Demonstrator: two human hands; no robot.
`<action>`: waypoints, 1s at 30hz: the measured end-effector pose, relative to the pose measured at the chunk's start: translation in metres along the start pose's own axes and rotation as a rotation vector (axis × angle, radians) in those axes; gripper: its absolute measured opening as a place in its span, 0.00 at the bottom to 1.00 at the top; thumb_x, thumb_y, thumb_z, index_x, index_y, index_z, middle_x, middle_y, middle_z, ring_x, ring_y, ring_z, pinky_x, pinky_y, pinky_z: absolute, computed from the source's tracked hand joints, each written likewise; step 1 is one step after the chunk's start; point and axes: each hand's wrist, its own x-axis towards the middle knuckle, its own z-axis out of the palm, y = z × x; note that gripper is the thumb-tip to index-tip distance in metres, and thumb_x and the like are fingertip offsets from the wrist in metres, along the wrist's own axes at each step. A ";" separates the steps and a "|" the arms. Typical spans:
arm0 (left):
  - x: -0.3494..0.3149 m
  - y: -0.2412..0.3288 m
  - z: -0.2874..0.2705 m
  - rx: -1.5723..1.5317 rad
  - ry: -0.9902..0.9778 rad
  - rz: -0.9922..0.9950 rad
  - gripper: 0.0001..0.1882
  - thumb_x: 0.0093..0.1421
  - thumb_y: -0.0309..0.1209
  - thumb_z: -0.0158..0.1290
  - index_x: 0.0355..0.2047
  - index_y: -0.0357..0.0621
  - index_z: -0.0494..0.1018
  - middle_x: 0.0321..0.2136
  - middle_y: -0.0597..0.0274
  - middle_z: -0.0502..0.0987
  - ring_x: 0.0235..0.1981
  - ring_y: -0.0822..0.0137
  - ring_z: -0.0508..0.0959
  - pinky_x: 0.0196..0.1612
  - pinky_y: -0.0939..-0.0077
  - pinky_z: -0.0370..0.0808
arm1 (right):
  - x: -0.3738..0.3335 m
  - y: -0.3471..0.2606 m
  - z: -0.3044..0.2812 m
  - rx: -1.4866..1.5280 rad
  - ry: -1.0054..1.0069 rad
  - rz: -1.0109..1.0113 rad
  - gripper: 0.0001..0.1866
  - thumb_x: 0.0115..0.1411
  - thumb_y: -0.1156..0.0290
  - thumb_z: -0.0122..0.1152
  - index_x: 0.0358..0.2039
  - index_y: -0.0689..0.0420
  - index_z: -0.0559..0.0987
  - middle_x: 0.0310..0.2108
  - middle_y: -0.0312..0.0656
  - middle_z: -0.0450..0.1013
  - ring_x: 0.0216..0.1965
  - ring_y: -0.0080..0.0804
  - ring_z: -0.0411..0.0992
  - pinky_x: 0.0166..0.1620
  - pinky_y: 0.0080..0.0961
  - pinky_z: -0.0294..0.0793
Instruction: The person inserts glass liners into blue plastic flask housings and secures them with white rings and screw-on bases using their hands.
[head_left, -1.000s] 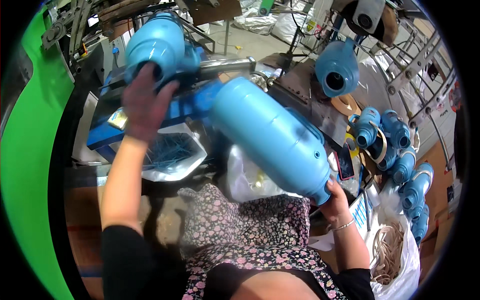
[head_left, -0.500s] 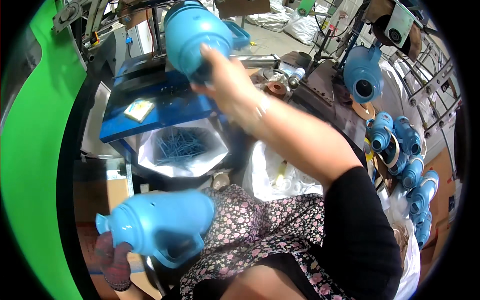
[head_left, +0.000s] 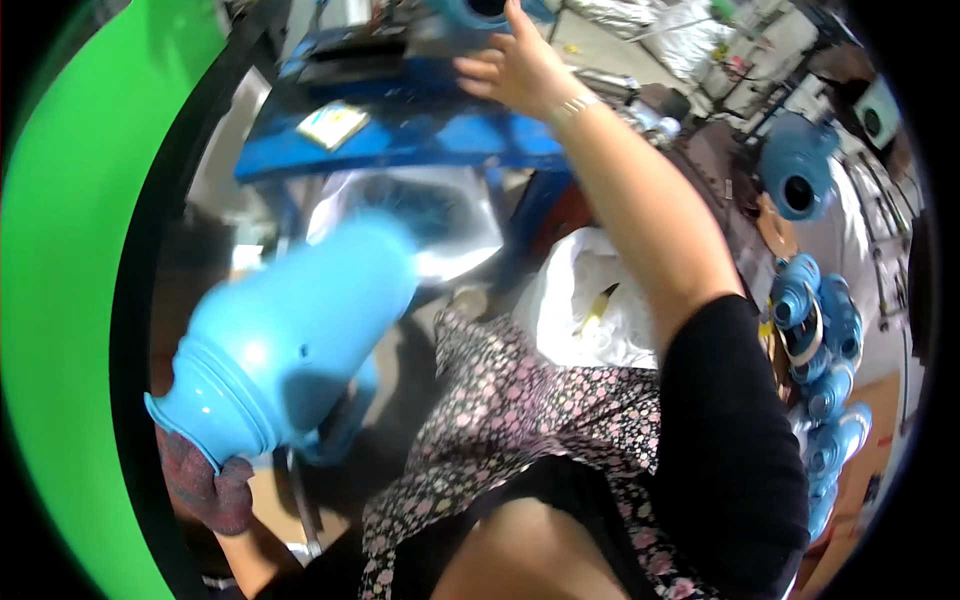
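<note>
At lower left, the gloved left hand [head_left: 205,485] grips the blue jug [head_left: 290,335] (blurred) by its mouth; the right hand [head_left: 515,65], fingers spread, touches the blue machine [head_left: 400,130].

**Around the machine table**

The machine table [head_left: 400,140] stands ahead. A bin [head_left: 440,215] sits just below its front edge. The big jug [head_left: 290,340] lies lower left of it; stacked jugs [head_left: 825,370] line up far right.
</note>
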 end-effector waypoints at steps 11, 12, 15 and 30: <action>0.088 0.044 0.036 0.007 -0.209 0.392 0.12 0.55 0.31 0.58 0.37 0.38 0.75 0.38 0.49 0.74 0.37 0.54 0.74 0.41 0.57 0.71 | -0.167 -0.014 -0.092 0.162 -0.054 -0.233 0.20 0.65 0.53 0.51 0.50 0.54 0.74 0.47 0.38 0.74 0.50 0.33 0.71 0.56 0.36 0.67; 0.092 0.048 0.043 -0.005 -0.214 0.418 0.11 0.55 0.31 0.57 0.37 0.38 0.75 0.38 0.49 0.74 0.38 0.54 0.75 0.41 0.57 0.71 | -0.178 -0.017 -0.099 0.198 -0.066 -0.293 0.20 0.65 0.54 0.51 0.49 0.54 0.74 0.47 0.37 0.74 0.50 0.33 0.71 0.56 0.36 0.67; 0.102 0.065 0.048 -0.007 -0.225 0.486 0.11 0.56 0.30 0.57 0.38 0.38 0.75 0.38 0.49 0.75 0.38 0.55 0.75 0.41 0.58 0.71 | -0.206 -0.036 -0.119 0.282 -0.242 -0.341 0.20 0.65 0.55 0.51 0.49 0.55 0.74 0.48 0.39 0.74 0.51 0.34 0.70 0.58 0.36 0.65; 0.104 0.117 0.033 -0.027 -0.326 0.776 0.10 0.60 0.30 0.55 0.38 0.37 0.76 0.38 0.50 0.77 0.39 0.58 0.77 0.41 0.63 0.73 | -0.281 -0.037 -0.160 0.302 -0.096 -0.598 0.22 0.64 0.51 0.49 0.48 0.56 0.76 0.46 0.43 0.75 0.46 0.35 0.74 0.50 0.36 0.73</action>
